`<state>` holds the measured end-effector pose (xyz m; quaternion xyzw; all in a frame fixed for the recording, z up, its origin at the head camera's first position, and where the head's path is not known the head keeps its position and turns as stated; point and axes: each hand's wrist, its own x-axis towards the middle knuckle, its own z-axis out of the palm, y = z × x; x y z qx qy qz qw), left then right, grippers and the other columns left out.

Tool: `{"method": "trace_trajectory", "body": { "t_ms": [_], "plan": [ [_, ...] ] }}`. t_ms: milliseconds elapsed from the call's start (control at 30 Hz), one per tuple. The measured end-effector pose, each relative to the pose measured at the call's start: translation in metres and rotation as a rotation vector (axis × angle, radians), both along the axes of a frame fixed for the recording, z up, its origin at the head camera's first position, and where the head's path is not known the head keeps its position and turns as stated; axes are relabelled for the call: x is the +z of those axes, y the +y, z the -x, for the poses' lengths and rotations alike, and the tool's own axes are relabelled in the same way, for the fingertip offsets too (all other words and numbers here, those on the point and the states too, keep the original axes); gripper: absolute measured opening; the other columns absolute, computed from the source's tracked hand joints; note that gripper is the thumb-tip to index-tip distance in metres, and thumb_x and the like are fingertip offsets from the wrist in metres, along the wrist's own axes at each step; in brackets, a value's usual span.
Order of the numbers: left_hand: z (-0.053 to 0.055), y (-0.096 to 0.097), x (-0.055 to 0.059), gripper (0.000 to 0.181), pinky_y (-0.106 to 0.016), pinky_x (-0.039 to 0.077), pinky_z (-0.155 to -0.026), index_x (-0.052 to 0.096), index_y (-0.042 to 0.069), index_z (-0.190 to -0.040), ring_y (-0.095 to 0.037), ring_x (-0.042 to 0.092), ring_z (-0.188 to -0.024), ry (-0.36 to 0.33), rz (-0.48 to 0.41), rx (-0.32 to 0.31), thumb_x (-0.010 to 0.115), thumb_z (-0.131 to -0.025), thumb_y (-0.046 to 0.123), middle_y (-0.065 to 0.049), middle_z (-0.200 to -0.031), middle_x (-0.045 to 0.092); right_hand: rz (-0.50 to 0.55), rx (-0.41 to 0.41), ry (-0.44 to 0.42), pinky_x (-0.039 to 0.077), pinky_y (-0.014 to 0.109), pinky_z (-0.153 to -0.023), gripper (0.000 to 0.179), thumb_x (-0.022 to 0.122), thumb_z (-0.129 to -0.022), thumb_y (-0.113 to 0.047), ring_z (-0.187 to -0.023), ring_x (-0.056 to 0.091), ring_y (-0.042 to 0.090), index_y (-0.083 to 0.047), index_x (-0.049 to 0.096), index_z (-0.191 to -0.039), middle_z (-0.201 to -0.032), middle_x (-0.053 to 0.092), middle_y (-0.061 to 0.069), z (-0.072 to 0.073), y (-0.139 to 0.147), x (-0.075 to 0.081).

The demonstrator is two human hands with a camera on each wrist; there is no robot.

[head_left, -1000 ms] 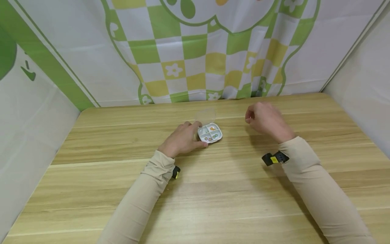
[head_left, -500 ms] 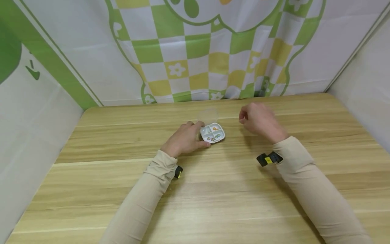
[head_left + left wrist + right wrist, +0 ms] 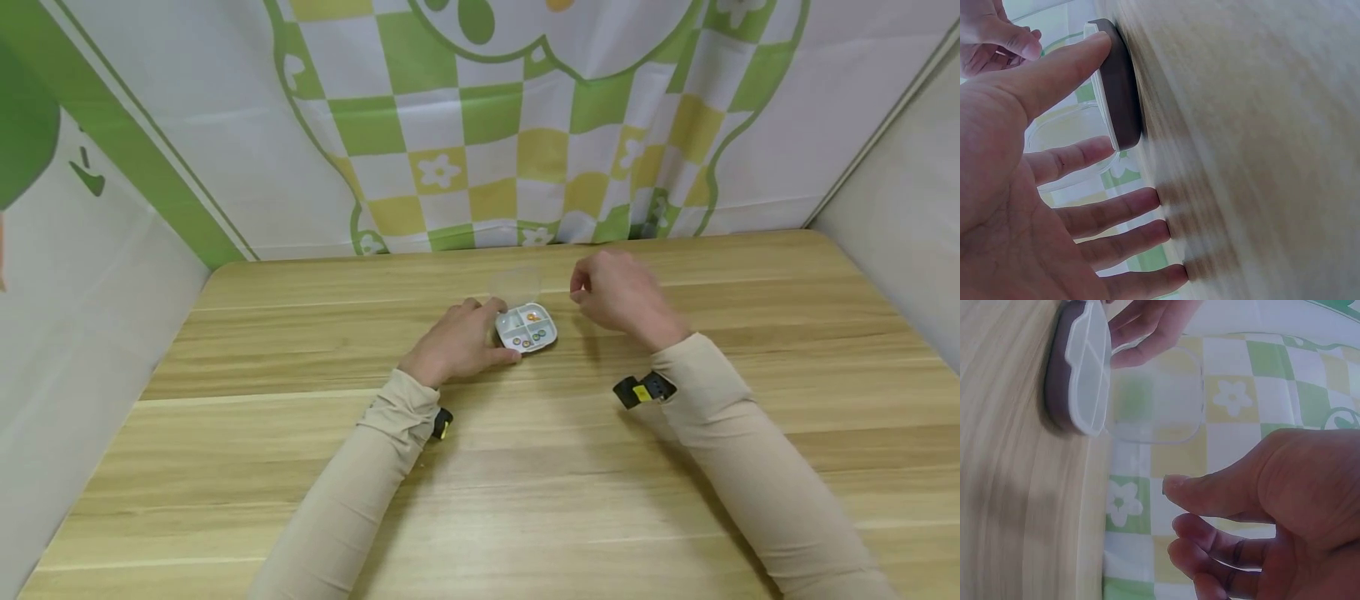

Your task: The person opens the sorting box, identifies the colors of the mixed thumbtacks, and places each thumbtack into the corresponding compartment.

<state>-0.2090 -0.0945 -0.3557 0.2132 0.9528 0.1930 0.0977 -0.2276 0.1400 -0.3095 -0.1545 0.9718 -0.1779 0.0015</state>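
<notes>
A small pill box [image 3: 1121, 87], white inside with a dark outer shell, rests on the table in front of me. Its clear lid [image 3: 517, 283] stands open at the back. Dividers split it into several compartments; orange pieces [image 3: 533, 317] lie at the back right, and small ring-like pieces [image 3: 522, 342] along the front. My left hand [image 3: 459, 342] holds the box between thumb and index finger, its other fingers extended. To the right of the box, my right hand [image 3: 618, 292] hovers with curled fingers, thumb near the index tip; whether it pinches something tiny I cannot tell.
The wood-grain table [image 3: 480, 500] runs back to a green, white and yellow checked curtain [image 3: 491, 125]. White fabric walls stand on both sides. Each wrist wears a black strap [image 3: 645, 389] with a yellow patch.
My right hand has moved left, closer to the pill box, keeping its curled shape. The left hand stays at the box; the whole head view has shifted slightly.
</notes>
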Motion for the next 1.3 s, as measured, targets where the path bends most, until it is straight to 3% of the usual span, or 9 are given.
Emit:
{"method": "trace_trajectory", "body": {
  "t_ms": [700, 1300],
  "plan": [
    [0.0, 0.0, 0.001, 0.07, -0.05, 0.046, -0.099, 0.05, 0.007, -0.142, -0.038, 0.054, -0.121, 0.021, -0.006, -0.011, 0.078, -0.089, 0.043, -0.021, -0.132, 0.058, 0.005, 0.01, 0.004, 0.048, 0.042, -0.074, 0.006, 0.069, -0.089, -0.011, -0.088, 0.061, 0.027, -0.01, 0.074, -0.09, -0.096, 0.068, 0.008, 0.0, -0.035, 0.006],
    [0.0, 0.0, 0.001, 0.066, -0.048, 0.048, -0.094, 0.052, 0.007, -0.139, -0.034, 0.055, -0.115, 0.026, -0.002, -0.021, 0.078, -0.09, 0.043, -0.018, -0.124, 0.06, -0.006, 0.045, 0.005, 0.048, 0.041, -0.07, 0.005, 0.071, -0.089, -0.011, -0.083, 0.061, 0.027, -0.01, 0.076, -0.09, -0.092, 0.07, 0.005, -0.003, -0.049, -0.002]
  ]
}}
